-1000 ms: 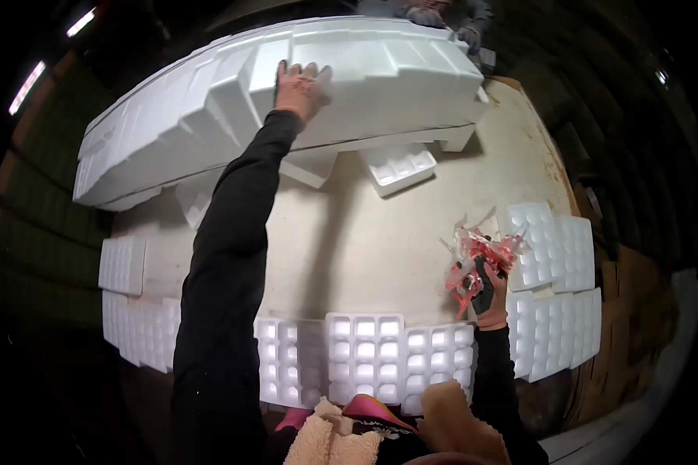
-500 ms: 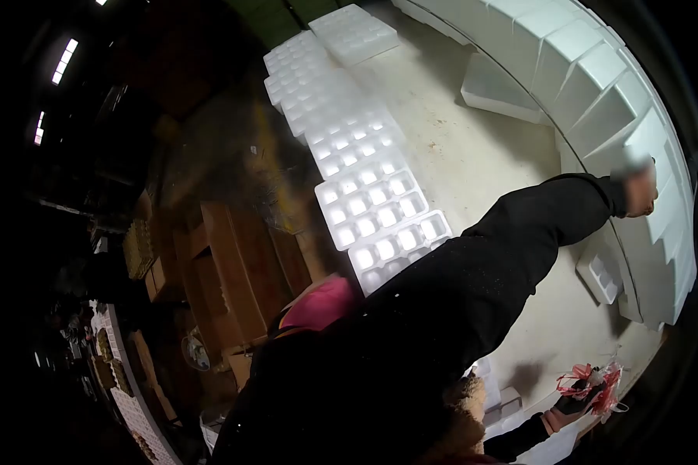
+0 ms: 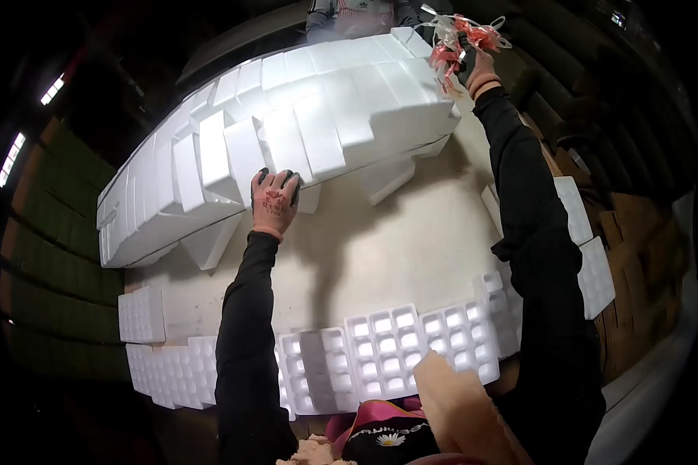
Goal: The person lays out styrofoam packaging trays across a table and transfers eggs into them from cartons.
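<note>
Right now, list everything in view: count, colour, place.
foam block stack: 1, many pieces, white, across far side of table
foam pieces: at least 2, white, jutting from beneath stack
pocketed foam trays: many, overlapping, white, along near edge and both ends
table: 1, pale, centre
ribbon bundle: 1, red and whitish, upper right
person opposite: 1, grey sleeves, beyond stack
cardboard: count unclear, brown, right
lights: at least 3, white, left
slatted panel: 1, green, left
black sleeves: 2, black, over table
left grip: 1, pink-and-black glove, at stack's near side
right grip: 1, pink-and-black glove, around ribbon bundle
</note>
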`<move>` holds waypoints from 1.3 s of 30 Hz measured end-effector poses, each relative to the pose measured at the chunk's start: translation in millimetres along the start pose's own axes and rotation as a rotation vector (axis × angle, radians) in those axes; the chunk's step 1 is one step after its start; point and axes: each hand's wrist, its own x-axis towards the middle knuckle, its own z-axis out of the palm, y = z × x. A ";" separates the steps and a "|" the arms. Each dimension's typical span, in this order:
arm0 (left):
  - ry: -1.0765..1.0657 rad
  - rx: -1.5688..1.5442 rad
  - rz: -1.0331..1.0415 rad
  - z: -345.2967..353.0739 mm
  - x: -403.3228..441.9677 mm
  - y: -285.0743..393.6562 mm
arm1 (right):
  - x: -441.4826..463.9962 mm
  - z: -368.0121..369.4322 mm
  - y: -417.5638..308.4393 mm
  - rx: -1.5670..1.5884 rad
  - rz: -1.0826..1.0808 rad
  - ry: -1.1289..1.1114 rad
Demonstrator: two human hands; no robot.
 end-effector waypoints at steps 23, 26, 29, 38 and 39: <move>-0.551 0.126 -0.705 0.3 166.1 -17.8 | 6.7 31.1 57.6 0.247 0.461 -0.089; -0.746 0.062 -0.831 13.7 146.9 -29.8 | -37.2 23.7 38.7 0.489 0.602 -0.321; -0.637 -0.184 -0.659 2.4 129.2 -39.8 | -64.6 0.1 33.7 0.789 0.725 -0.449; 0.036 -0.288 -0.946 -23.6 49.9 -48.8 | -171.1 -49.2 -48.4 0.445 0.307 -0.737; -0.027 -0.315 -1.020 -15.4 34.6 -63.9 | -177.0 -60.1 -48.2 0.398 0.378 -0.880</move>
